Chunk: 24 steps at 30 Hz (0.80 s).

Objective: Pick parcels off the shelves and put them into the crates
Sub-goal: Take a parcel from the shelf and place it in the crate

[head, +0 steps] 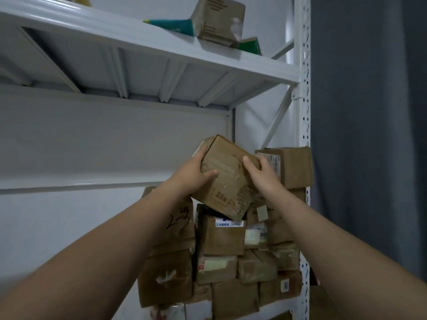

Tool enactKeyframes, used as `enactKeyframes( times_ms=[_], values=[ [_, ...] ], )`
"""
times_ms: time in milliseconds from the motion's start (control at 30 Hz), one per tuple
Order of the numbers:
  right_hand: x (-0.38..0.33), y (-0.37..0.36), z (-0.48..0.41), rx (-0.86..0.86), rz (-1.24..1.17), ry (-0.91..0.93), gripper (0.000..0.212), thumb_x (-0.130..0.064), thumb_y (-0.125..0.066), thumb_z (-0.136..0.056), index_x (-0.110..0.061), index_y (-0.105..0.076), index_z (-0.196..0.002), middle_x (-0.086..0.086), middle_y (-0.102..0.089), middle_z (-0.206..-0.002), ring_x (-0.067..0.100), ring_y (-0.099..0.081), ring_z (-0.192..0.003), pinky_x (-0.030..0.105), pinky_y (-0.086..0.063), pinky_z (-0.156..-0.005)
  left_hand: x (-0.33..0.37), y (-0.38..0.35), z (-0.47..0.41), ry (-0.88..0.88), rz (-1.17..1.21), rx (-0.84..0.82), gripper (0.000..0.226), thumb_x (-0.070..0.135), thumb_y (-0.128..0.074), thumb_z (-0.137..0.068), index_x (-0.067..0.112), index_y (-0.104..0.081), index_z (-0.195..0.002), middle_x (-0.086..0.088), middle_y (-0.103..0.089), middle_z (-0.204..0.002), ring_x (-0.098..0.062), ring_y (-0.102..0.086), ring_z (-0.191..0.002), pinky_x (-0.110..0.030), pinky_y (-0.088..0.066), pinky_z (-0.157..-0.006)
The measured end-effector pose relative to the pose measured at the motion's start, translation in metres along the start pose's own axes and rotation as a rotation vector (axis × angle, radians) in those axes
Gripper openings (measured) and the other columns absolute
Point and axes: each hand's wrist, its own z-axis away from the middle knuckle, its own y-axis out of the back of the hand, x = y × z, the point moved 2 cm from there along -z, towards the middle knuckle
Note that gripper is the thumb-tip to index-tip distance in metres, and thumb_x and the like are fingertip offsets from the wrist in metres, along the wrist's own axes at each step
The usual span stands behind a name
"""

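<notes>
— Where's the box (227,179)?
— Tilted, just above the stack (221,248) on the rack (304,125). The left hand (191,172) and right hand (263,179) both grip it, fingers curled round its sides.
— Any writing?
— A stamp (220,197) on it and a blue-white label (229,224) below, both unreadable.

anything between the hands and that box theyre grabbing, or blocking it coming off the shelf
Nothing stands between them: the left hand and right hand both grip the tilted box. Toward the person the way looks open, and the upper shelf is well above. No crate is in view.
</notes>
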Motion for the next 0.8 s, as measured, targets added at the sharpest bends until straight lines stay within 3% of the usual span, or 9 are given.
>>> enactKeyframes(
  times_ms=[100,167,300,400,500,567,667,733,800],
  values=[
    [0.000,-0.003,-0.008,0.085,-0.110,-0.028,0.048,-0.062,-0.047,-0.089,-0.030,-0.045,-0.124,0.008,-0.043,-0.135,0.023,-0.051,-0.112,0.043,-0.049,-0.092,0.002,-0.006,0.001,-0.068,0.118,0.061,0.075,0.028,-0.060,-0.091,0.029,-0.015,-0.151,-0.003,-0.039,-0.145,-0.019,-0.042,-0.128,-0.044,-0.039,-0.105],
    [-0.006,0.001,-0.008,0.157,-0.157,0.011,0.042,-0.063,-0.047,-0.089,-0.031,-0.047,-0.116,0.007,-0.044,-0.130,0.022,-0.052,-0.108,0.042,-0.049,-0.091,0.009,-0.004,0.000,-0.115,0.114,0.112,0.070,0.032,-0.054,-0.094,0.029,-0.014,-0.151,-0.003,-0.031,-0.150,-0.020,-0.032,-0.136,-0.047,-0.032,-0.111],
    [-0.024,0.010,-0.004,0.286,-0.251,0.066,0.038,-0.066,-0.046,-0.087,-0.031,-0.050,-0.102,0.008,-0.046,-0.128,0.022,-0.053,-0.108,0.044,-0.048,-0.094,0.029,0.007,0.003,-0.202,0.232,0.187,0.050,0.043,-0.023,-0.102,0.028,-0.025,-0.149,0.006,-0.028,-0.151,-0.009,-0.022,-0.139,-0.031,-0.018,-0.114],
    [-0.037,0.017,0.003,0.395,-0.381,0.089,0.033,-0.060,-0.049,-0.089,-0.028,-0.051,-0.096,0.010,-0.047,-0.130,0.024,-0.054,-0.111,0.048,-0.047,-0.098,0.034,0.016,0.008,-0.212,0.409,0.233,0.044,0.039,-0.024,-0.103,0.026,-0.040,-0.142,0.011,-0.038,-0.140,-0.007,-0.035,-0.130,-0.029,-0.028,-0.110],
    [-0.049,0.020,0.015,0.459,-0.460,0.151,0.015,-0.039,-0.059,-0.089,-0.030,-0.049,-0.083,0.012,-0.049,-0.128,0.025,-0.054,-0.111,0.046,-0.050,-0.093,0.031,0.019,0.011,-0.160,0.608,0.247,0.037,0.029,-0.039,-0.102,0.023,-0.040,-0.138,-0.001,-0.042,-0.142,-0.011,-0.045,-0.125,-0.035,-0.042,-0.104],
    [-0.054,0.020,0.023,0.496,-0.494,0.194,0.012,-0.032,-0.060,-0.090,-0.030,-0.050,-0.083,0.009,-0.052,-0.122,0.021,-0.056,-0.107,0.033,-0.054,-0.081,0.028,0.019,0.013,-0.081,0.705,0.253,0.055,0.040,-0.048,-0.097,0.021,-0.028,-0.144,-0.004,-0.033,-0.148,-0.015,-0.041,-0.130,-0.037,-0.041,-0.106],
    [-0.058,0.018,0.037,0.502,-0.614,0.262,0.007,-0.026,-0.056,-0.094,-0.032,-0.054,-0.091,0.001,-0.056,-0.112,0.013,-0.058,-0.098,0.013,-0.049,-0.061,0.027,0.025,0.014,0.133,0.678,0.193,0.116,0.079,-0.056,-0.061,0.030,-0.001,-0.151,-0.006,-0.020,-0.155,-0.025,-0.037,-0.134,-0.045,-0.036,-0.109],
    [-0.057,0.018,0.045,0.462,-0.612,0.289,0.011,-0.027,-0.053,-0.096,-0.036,-0.059,-0.101,0.000,-0.055,-0.120,0.011,-0.058,-0.106,0.014,-0.049,-0.069,0.029,0.031,0.019,0.219,0.711,0.162,0.138,0.084,-0.058,-0.042,0.029,0.008,-0.150,-0.006,-0.026,-0.153,-0.025,-0.048,-0.124,-0.045,-0.043,-0.102],
    [-0.059,0.017,0.051,0.408,-0.528,0.299,0.018,-0.028,-0.050,-0.098,-0.038,-0.061,-0.109,-0.002,-0.047,-0.129,0.003,-0.054,-0.108,0.009,-0.047,-0.076,0.025,0.038,0.023,0.183,0.792,0.183,0.139,0.081,-0.064,-0.041,0.020,-0.004,-0.151,-0.006,-0.034,-0.149,-0.021,-0.056,-0.113,-0.042,-0.050,-0.095]
  ],
)
